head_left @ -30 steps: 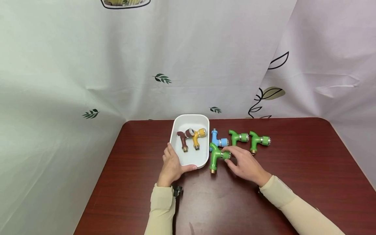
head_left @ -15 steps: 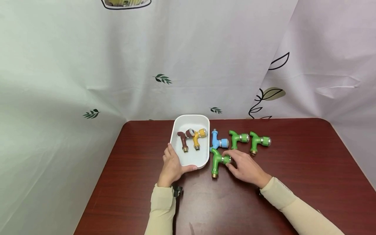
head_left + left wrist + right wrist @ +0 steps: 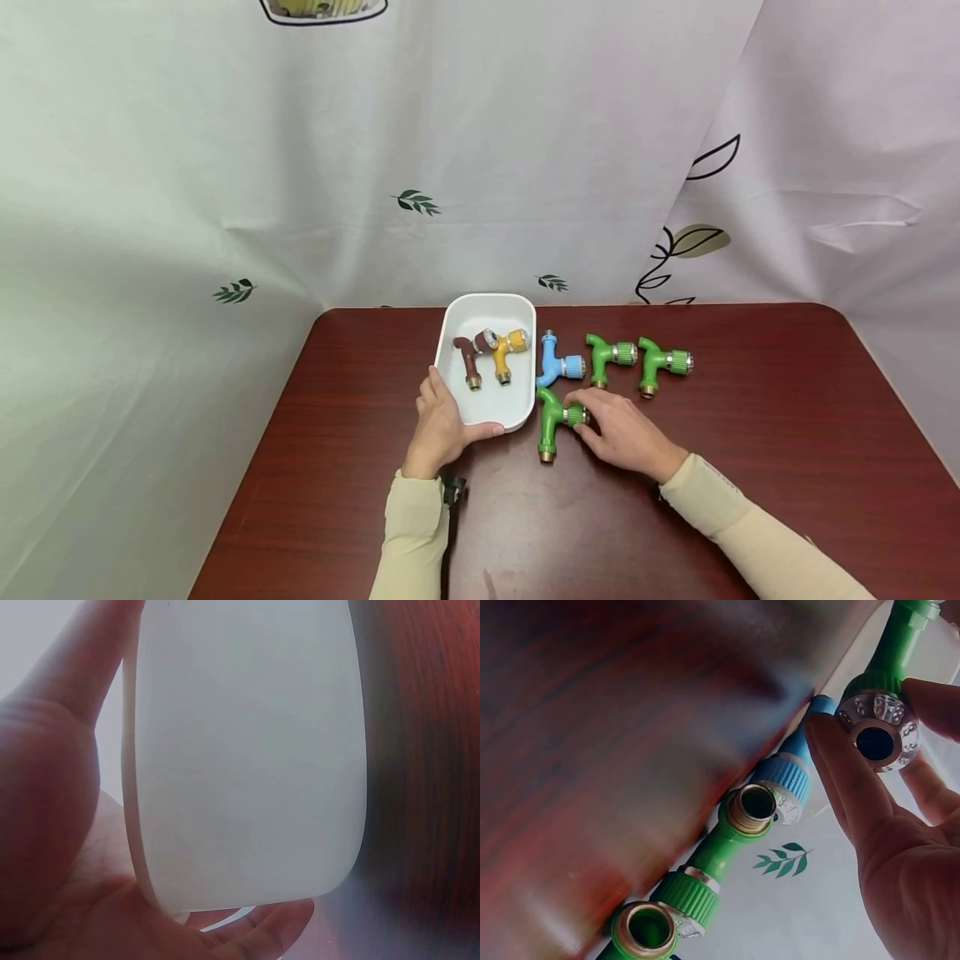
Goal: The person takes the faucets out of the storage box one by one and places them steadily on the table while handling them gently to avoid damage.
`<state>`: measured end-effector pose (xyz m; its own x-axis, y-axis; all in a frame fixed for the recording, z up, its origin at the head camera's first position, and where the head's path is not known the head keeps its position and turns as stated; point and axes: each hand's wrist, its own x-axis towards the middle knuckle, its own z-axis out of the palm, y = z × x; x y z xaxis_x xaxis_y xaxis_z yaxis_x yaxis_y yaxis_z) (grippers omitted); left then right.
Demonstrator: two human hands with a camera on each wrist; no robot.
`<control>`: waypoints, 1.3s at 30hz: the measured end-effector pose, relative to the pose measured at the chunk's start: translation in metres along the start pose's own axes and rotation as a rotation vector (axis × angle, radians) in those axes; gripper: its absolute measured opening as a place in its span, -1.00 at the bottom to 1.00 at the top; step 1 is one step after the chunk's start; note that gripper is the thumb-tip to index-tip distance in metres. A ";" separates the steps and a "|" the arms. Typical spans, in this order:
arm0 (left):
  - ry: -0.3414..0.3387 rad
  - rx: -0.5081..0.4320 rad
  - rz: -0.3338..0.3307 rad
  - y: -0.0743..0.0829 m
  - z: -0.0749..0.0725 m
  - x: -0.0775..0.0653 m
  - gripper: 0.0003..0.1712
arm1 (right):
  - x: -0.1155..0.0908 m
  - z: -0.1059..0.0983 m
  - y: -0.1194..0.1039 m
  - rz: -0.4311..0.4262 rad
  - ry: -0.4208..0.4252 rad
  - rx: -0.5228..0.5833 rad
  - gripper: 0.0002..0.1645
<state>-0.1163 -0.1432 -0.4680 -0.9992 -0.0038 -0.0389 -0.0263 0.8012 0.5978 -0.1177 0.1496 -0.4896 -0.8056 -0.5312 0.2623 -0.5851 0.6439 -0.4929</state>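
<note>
My left hand [image 3: 435, 425] grips the near-left corner of a white plastic tray [image 3: 483, 408], thumb over the near rim and fingers along the left side. In the left wrist view the tray's outer wall [image 3: 247, 750] fills the middle. A maroon tap [image 3: 469, 367] and a yellow tap [image 3: 500, 357] lie inside it. Just right of the tray, my right hand [image 3: 626, 429] pinches the ribbed knob of a green tap [image 3: 550, 421] between thumb and fingers. Its brass threaded end points toward me. The right wrist view shows the knob's silver cap [image 3: 877, 735] between the fingers.
A blue tap [image 3: 551, 367] lies close to the tray's right side, behind the held one. Two more green taps, one in the middle [image 3: 600, 360] and one farther right [image 3: 651, 367], follow in a row. A pale curtain [image 3: 480, 167] hangs behind the dark red table [image 3: 337, 467].
My right hand has drawn the green tap toward me, away from the blue tap, which now shows more fully. The left hand and the tray stay in place.
</note>
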 end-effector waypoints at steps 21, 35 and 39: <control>0.005 -0.001 0.012 0.000 0.000 -0.001 0.71 | 0.002 0.002 0.001 0.003 -0.058 -0.003 -0.59; 0.007 0.002 0.012 -0.001 0.001 0.000 0.71 | 0.002 0.002 0.002 0.010 -0.084 -0.019 -0.61; 0.004 0.003 0.009 -0.001 0.001 0.000 0.70 | 0.001 0.002 0.001 0.021 -0.092 -0.017 -0.60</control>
<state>-0.1161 -0.1434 -0.4691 -0.9995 0.0014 -0.0305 -0.0171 0.8031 0.5956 -0.1195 0.1486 -0.4918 -0.8064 -0.5651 0.1743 -0.5701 0.6646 -0.4830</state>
